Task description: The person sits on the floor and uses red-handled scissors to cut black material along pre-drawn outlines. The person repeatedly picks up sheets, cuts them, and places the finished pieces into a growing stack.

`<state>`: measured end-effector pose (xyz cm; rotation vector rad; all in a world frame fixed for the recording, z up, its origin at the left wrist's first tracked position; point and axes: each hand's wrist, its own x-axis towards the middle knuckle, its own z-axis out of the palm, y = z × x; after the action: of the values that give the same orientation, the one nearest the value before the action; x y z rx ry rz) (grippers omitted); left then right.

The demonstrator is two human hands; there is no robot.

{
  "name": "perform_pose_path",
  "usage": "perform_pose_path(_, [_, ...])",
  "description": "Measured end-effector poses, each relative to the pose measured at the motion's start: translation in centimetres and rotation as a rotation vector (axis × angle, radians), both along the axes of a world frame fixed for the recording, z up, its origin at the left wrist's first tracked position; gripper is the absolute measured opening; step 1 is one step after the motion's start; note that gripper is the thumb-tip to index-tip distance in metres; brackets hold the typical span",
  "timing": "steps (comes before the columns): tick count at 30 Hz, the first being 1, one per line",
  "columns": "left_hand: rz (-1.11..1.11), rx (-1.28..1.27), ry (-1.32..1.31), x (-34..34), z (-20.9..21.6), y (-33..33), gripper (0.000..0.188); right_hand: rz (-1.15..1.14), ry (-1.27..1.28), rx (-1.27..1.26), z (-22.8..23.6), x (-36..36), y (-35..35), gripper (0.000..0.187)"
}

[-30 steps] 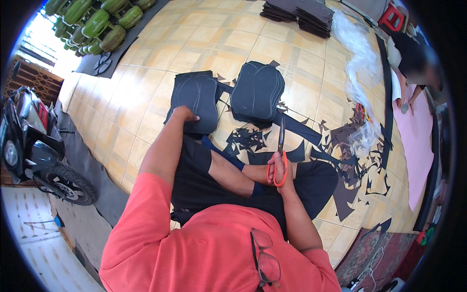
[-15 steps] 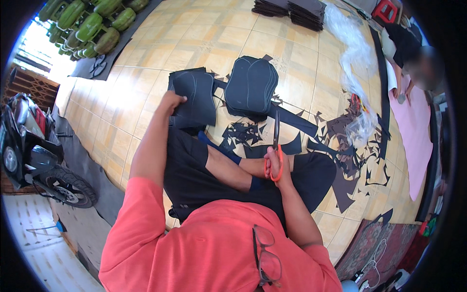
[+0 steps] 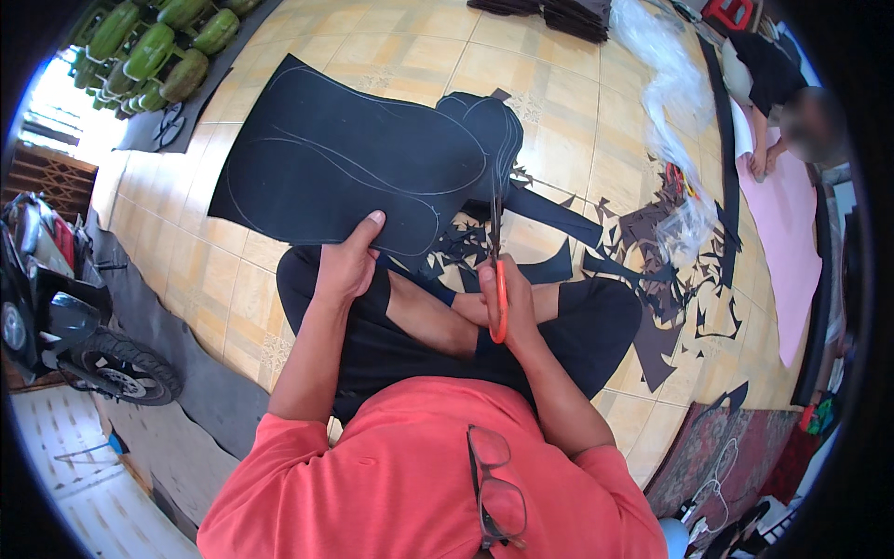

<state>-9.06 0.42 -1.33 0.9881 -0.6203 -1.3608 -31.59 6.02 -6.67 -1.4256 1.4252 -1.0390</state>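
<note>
My left hand (image 3: 352, 259) grips the lower edge of a black sheet (image 3: 345, 158), thumb on top and fingers underneath. Pale curved outlines are drawn across the sheet, which is raised above the floor. Scissors with orange handles (image 3: 500, 303) are in my right hand (image 3: 512, 291), their blades pointing away from me near the sheet's right side. The blades look closed or nearly so. Partly covered by the sheet, a stack of rounded black cut pieces (image 3: 507, 126) lies beyond. Dark offcuts (image 3: 463, 238) are scattered in front of my crossed legs.
Brown and black scraps (image 3: 652, 224) and crumpled clear plastic (image 3: 656, 102) cover the right side. A co-worker (image 3: 773, 84) bends over a pink sheet (image 3: 778, 224) there. A motorcycle (image 3: 84, 326) stands left; green gas cylinders (image 3: 149, 47) are at the far left. A dark stack (image 3: 559, 14) lies at the back.
My left hand has lifted the black sheet off the floor and brought it nearer, toward the scissors. My right hand has shifted slightly left with the scissors.
</note>
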Motion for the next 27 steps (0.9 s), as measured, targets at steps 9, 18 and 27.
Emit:
perform_pose_path(9, [-0.067, 0.050, -0.128, -0.4, -0.4, 1.6, 0.040, -0.026, 0.041, -0.122, 2.0, -0.6, -1.8, 0.038])
perform_pose_path(18, [-0.072, -0.004, -0.004, -0.6, 0.2, 1.7, 0.044, 0.035, -0.095, -0.073, 2.3, -1.0, -1.2, 0.049])
perform_pose_path(27, [-0.110, 0.026, -0.029, 0.9, 0.5, 1.0, 0.047, 0.027, -0.099, -0.169, 0.7, -0.7, -0.6, 0.050])
